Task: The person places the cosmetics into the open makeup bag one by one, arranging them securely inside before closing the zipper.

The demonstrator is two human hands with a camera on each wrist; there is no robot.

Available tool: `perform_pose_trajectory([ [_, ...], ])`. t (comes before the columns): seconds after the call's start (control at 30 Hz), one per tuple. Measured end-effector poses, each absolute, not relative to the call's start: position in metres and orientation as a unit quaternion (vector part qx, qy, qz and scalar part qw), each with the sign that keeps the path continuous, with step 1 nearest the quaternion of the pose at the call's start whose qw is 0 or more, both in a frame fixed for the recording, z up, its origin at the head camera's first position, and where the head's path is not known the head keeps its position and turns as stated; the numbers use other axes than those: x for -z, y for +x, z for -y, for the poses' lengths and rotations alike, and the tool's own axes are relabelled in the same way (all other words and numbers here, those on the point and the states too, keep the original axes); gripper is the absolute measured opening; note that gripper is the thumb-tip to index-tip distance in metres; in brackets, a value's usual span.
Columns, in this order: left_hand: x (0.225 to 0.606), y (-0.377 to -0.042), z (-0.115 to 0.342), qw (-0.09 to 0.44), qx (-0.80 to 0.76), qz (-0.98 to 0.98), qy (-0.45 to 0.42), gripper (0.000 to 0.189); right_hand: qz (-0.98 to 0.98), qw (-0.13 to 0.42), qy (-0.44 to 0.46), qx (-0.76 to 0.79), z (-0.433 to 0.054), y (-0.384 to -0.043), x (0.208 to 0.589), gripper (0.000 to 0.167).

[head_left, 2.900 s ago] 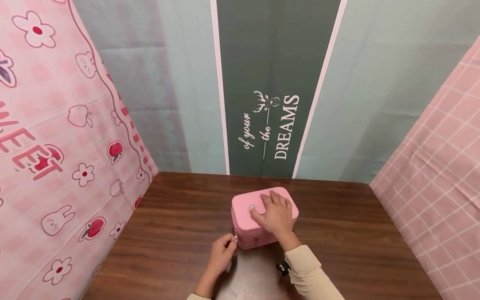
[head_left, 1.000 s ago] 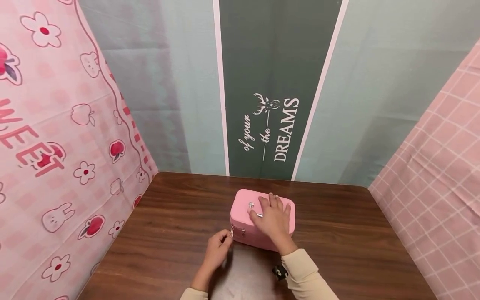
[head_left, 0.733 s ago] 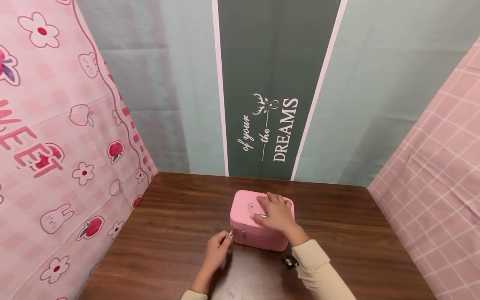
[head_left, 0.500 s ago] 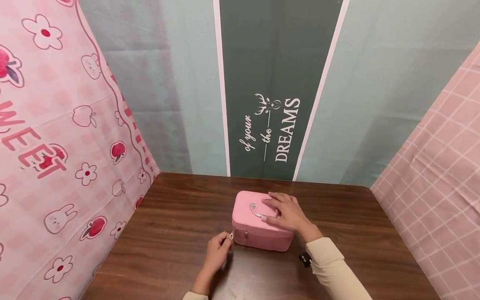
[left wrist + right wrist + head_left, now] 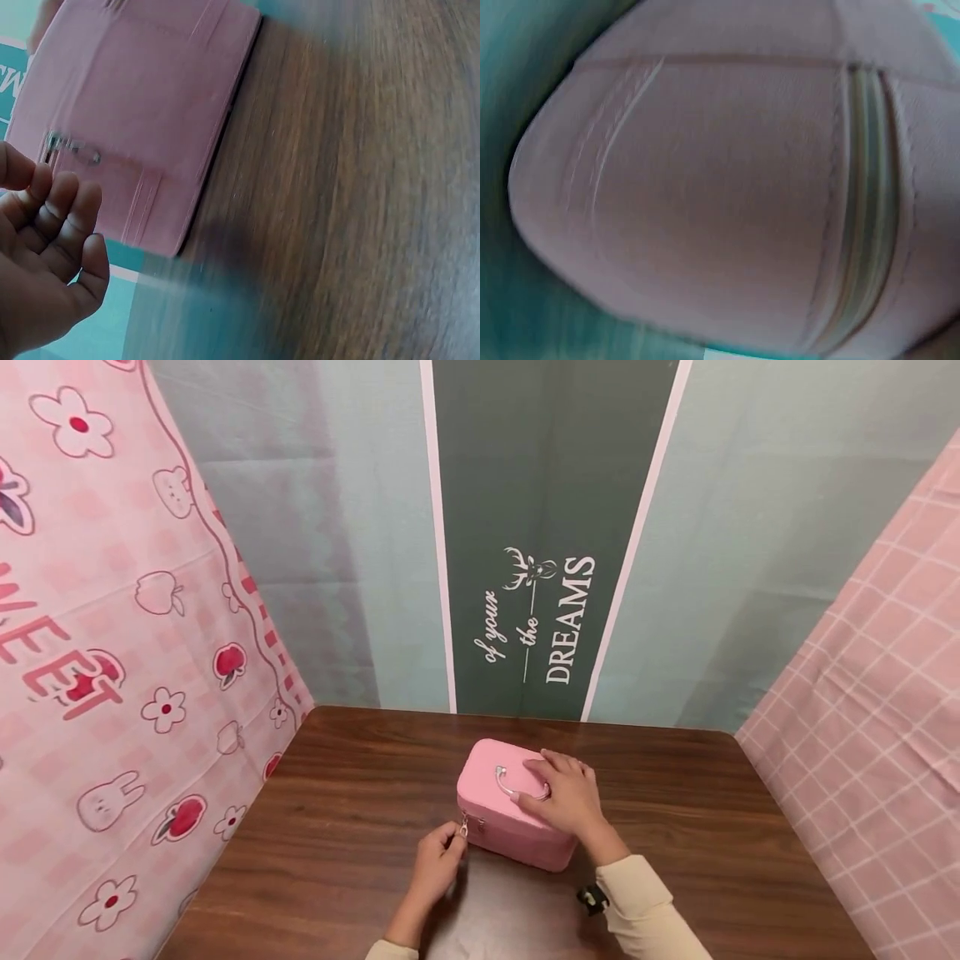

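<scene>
A pink zip-up case (image 5: 487, 762) with a curved silver handle (image 5: 501, 785) on its lid stands on the table, its lid down. At its near left corner my left hand (image 5: 437, 860) pinches a zipper pull (image 5: 464, 830) between thumb and fingers. A second zipper pull (image 5: 86, 154) hangs on the front side in the left wrist view. My right hand (image 5: 570, 795) rests spread over the right part of the lid, its thumb by the handle and partly covering it. In the right wrist view the case's side shows a zipper track (image 5: 870, 195); that hand is out of that view.
The brown wooden table (image 5: 360, 793) reaches back to a grey-green curtain (image 5: 360, 568) with a dark lettered stripe. Pink patterned cloth (image 5: 187, 635) hangs at the left, pink checked cloth (image 5: 862, 693) at the right. A black wrist device (image 5: 592, 900) sits at my right wrist.
The case has turned on the table, its front now slanting toward the lower right. My right hand has shifted right across the lid, uncovering more of the handle. My left hand keeps its pinch.
</scene>
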State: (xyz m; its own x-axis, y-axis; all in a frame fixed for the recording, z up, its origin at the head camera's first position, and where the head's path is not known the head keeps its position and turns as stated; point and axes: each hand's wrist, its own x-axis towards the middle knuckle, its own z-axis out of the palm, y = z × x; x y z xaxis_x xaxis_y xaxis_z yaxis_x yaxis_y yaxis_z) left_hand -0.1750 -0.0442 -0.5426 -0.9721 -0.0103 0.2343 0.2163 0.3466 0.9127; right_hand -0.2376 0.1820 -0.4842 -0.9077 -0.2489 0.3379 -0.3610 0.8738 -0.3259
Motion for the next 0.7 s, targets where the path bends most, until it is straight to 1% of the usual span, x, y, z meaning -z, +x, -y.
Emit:
perform_pose_trajectory([
  [0.17,0.542,-0.178,0.039,0.117,0.557,0.819,-0.073,0.025,0.965,0.168,0.073,-0.19,-0.162,-0.22,0.486,0.061],
  [0.3,0.542,-0.182,0.039,0.13,0.557,0.818,-0.072,0.025,0.964,0.179,0.042,-0.191,-0.154,-0.213,0.485,0.061],
  [0.47,0.542,-0.182,0.041,0.107,0.561,0.818,-0.075,0.025,0.964,0.174,0.038,-0.197,-0.155,-0.212,0.485,0.062],
  [0.53,0.541,-0.181,0.042,0.1,0.561,0.82,-0.064,0.022,0.962,0.169,0.047,-0.208,-0.157,-0.213,0.484,0.064],
  [0.6,0.54,-0.177,0.039,0.112,0.557,0.822,-0.035,0.015,0.951,0.164,0.062,-0.256,-0.162,-0.214,0.482,0.06],
  [0.67,0.538,-0.171,0.035,0.131,0.553,0.823,0.0,0.002,0.927,0.164,0.071,-0.329,-0.172,-0.215,0.48,0.053],
  [0.7,0.538,-0.168,0.032,0.142,0.553,0.82,0.017,0.01,0.911,0.167,0.073,-0.369,-0.178,-0.215,0.479,0.05],
])
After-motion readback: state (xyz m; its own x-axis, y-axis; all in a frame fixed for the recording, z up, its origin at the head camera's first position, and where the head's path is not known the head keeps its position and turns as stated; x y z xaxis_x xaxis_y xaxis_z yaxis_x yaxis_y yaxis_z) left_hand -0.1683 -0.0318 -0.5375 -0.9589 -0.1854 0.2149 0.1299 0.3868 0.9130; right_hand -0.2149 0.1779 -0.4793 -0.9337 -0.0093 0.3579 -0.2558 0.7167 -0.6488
